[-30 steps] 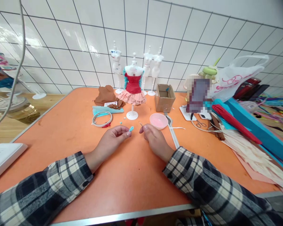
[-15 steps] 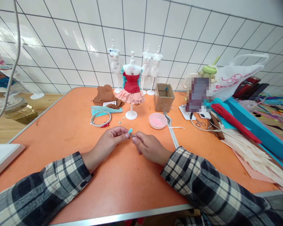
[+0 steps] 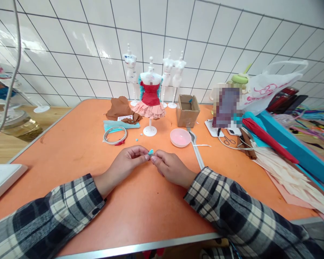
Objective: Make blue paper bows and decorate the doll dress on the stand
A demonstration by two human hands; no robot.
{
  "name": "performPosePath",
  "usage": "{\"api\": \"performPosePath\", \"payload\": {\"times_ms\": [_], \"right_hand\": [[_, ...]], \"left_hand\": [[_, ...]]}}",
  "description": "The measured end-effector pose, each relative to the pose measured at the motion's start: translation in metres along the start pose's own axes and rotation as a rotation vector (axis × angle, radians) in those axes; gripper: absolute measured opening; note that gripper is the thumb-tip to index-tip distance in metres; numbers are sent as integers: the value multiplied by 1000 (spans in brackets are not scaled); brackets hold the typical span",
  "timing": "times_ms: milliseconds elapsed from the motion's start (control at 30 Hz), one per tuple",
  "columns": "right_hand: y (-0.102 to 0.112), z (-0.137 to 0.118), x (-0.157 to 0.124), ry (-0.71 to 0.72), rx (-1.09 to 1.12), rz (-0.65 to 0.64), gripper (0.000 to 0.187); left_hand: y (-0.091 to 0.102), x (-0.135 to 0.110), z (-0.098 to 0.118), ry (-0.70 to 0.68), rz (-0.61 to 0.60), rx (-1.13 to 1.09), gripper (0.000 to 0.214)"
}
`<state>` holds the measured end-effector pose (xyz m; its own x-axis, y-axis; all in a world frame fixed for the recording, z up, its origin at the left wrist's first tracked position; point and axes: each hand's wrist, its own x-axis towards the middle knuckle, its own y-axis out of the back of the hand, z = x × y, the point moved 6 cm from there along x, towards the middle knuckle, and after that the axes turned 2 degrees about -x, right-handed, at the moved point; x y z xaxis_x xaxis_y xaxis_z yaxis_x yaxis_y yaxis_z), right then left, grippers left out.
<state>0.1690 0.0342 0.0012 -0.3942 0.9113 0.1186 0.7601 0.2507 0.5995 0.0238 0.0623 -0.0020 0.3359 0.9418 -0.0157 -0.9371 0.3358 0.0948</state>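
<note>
Between the fingertips of my left hand (image 3: 131, 158) is a small folded scrap of turquoise crepe paper (image 3: 151, 152). My right hand (image 3: 171, 167) is closed beside it, pinching a slim metal tool whose tip meets the scrap; most of the tool is hidden by the fingers. Both hands hover low over the orange table (image 3: 135, 216). Behind them stands a small white dress form (image 3: 151, 77) wearing a red bodice, turquoise ruffles at the sides and a pink ruffled skirt.
A roll of tape (image 3: 115, 135) lies on the left, by brown crepe paper (image 3: 118, 108). Right of the dress form are a pink bowl (image 3: 180, 138) and a cardboard box (image 3: 188, 110). Farther right lie scissors (image 3: 229, 141), a cable and paper rolls (image 3: 270, 140). More white forms (image 3: 167, 70) stand behind.
The turquoise scrap has turned between my fingertips and sits slightly lower and to the right. My hands have drawn a little closer together, and less of the metal tool shows.
</note>
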Motion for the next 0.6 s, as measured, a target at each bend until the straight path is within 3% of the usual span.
{"api": "performPosePath", "payload": {"times_ms": [600], "right_hand": [[-2,-3,3,-2,101,-36,31]], "left_hand": [[-2,0,0,-10,-41,-26,27]]}}
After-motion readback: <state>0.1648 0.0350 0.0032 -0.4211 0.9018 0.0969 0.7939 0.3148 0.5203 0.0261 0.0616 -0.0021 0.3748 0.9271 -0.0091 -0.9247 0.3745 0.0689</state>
